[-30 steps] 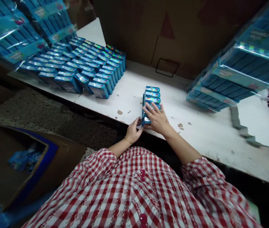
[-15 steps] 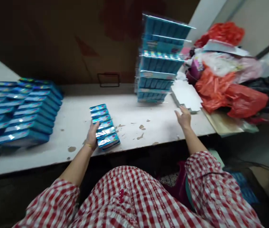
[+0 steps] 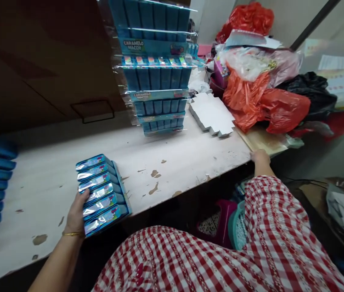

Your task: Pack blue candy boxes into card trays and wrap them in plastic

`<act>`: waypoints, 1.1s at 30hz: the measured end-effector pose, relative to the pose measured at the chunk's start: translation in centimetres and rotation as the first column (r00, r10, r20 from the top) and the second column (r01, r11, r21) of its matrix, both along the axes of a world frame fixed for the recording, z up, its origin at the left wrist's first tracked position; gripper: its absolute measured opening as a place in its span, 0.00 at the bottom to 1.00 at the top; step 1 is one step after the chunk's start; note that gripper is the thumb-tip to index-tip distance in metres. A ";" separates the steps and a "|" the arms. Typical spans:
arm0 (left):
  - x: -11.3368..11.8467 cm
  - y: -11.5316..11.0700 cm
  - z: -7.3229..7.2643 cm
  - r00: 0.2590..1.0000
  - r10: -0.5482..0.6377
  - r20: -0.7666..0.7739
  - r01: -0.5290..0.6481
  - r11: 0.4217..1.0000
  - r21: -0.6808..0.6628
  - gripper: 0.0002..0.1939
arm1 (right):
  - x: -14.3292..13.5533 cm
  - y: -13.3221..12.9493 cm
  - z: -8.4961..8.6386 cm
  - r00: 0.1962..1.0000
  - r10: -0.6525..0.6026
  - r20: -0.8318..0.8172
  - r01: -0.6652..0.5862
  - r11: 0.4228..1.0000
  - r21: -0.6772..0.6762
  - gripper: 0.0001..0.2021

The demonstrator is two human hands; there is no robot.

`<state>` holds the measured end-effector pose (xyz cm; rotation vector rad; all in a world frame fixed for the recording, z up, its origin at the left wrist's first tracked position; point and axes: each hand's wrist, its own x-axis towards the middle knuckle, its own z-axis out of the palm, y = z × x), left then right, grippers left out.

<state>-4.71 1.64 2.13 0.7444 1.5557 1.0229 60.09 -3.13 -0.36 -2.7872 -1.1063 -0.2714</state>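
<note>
Looking light, stiff, slick and easily dented, the row of blue boxes (image 3: 102, 195) was judged best held by both sides. It was gripped from the left by the left hand (image 3: 75, 215), at whose two o'clock it lay; whether the right hand (image 3: 261, 157), by the plastic sheets (image 3: 266, 141), was closed could not be told.

My top (image 3: 172, 263) is red-and-white checked cloth, with narrow lacy bands (image 3: 272, 251) running among the squares. A dark pinkish-red button (image 3: 139, 271) shows on its front. The loose, creased right sleeve (image 3: 276, 219) matches. I wear a thin gold-coloured bracelet (image 3: 73, 234) on my left wrist; each hand (image 3: 75, 215) is ungloved.
</note>
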 end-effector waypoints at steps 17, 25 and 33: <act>0.1 0.5 3.3 0.583 0.179 -0.792 0.575 0.597 0.559 0.27 | -22.9 4.3 4.9 0.592 0.800 -0.094 -0.781 0.598 0.179 0.12; 3.3 0.6 8.0 0.548 -0.147 -0.824 0.803 0.369 0.468 0.26 | -45.3 8.5 10.7 -0.064 0.945 -0.322 -0.843 0.122 0.524 0.19; -0.8 -0.9 5.4 0.776 0.146 -0.614 0.475 0.506 0.720 0.07 | -46.9 7.3 9.8 -0.042 0.969 -0.242 -0.873 0.082 0.480 0.08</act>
